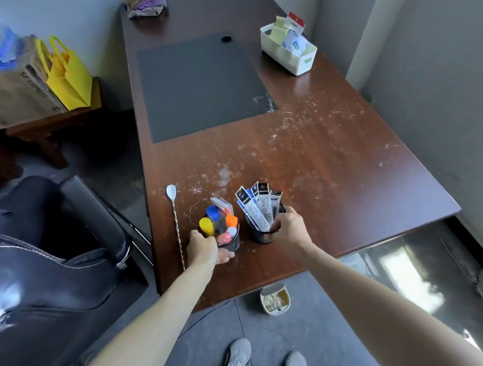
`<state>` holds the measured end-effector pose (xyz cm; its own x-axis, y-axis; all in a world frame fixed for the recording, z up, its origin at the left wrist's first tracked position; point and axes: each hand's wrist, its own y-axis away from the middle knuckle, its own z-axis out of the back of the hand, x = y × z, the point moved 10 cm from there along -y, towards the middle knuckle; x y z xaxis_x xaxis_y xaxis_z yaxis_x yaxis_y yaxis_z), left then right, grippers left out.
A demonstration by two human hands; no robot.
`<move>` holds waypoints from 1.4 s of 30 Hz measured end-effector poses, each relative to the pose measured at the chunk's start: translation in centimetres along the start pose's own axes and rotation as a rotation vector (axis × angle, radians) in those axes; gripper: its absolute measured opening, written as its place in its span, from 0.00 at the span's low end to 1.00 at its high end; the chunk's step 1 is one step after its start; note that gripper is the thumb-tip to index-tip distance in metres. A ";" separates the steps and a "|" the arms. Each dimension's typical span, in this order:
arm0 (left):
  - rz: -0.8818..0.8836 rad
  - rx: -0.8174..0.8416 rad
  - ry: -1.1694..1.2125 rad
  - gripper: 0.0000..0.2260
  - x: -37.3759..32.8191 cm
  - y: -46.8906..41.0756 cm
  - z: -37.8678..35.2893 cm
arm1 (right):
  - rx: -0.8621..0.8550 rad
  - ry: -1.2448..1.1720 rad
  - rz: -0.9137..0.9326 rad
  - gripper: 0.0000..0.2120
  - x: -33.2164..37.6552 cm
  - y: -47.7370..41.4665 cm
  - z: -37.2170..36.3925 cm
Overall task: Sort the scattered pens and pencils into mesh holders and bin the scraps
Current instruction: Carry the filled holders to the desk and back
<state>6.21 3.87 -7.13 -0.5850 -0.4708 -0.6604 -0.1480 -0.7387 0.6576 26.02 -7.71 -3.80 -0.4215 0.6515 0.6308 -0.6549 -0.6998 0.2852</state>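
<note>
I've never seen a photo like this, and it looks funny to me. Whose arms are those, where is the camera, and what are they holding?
There is no machine here, just a person. The camera sits on the person's head and looks down, so you see everything as if through their eyes, even their shoes. The left hand grips a black mesh holder full of coloured markers. The right hand grips a second mesh holder stuffed with packaged pens. Both holders stand on the brown desk. Beside the left hand lies a long thin spoon. Farther back are a grey mat and a white box of papers. On the floor by the desk sits a small bin with scraps in it.
</note>
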 end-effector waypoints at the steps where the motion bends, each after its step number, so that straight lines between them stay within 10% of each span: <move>1: -0.003 0.005 -0.001 0.14 -0.1 0.0 0.1 | -0.002 -0.004 -0.006 0.09 0.0 -0.2 -0.2; 14: 0.141 0.030 0.298 0.18 2.4 2.4 -1.5 | -0.095 0.021 -0.039 0.20 1.1 1.4 -0.7; 22: 0.174 0.349 0.002 0.14 3.6 7.2 -7.6 | -0.313 -0.044 -0.147 0.27 -0.8 6.2 2.5; 32: -0.069 0.664 -0.514 0.17 6.4 15.3 -19.9 | -0.421 -0.167 -0.668 0.32 -20.3 23.7 4.0; 42: -0.080 0.984 -1.063 0.11 25.6 29.6 -35.0 | -0.336 -0.382 -1.062 0.22 -40.8 46.4 -1.3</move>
<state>14.76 -46.91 -17.30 -0.7880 0.4516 -0.4185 -0.4289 0.0849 0.8993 12.07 -66.37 -17.26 0.6132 0.6909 0.3829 -0.7207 0.2910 0.6292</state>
